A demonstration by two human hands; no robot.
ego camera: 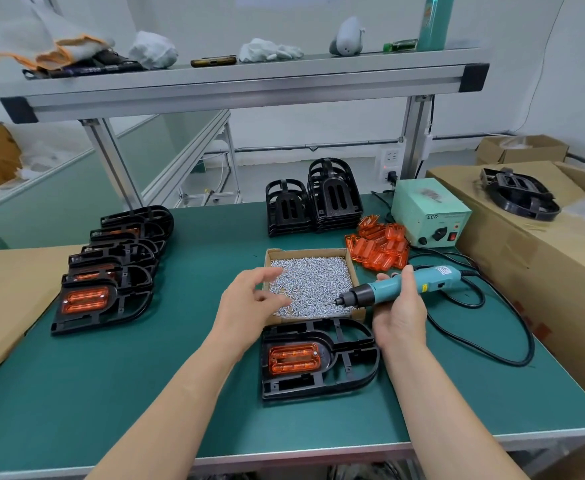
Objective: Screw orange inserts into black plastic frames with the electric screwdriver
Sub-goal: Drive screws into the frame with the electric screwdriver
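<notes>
Here, the right hand [401,315] is gripping the screwdriver [434,280], fingers curled round its body, tip pointing left over the box of screws [306,251]. The left hand [251,299] is hovering above that box, fingers loosely spread. The black frame [356,370], an orange insert [292,358] sitting in it, is lying flat on the table [145,393] just before the box.

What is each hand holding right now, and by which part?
The right hand grips the electric screwdriver round the front of its teal body, behind the black nose. The left hand holds nothing, fingers loose over the box of screws.
</notes>
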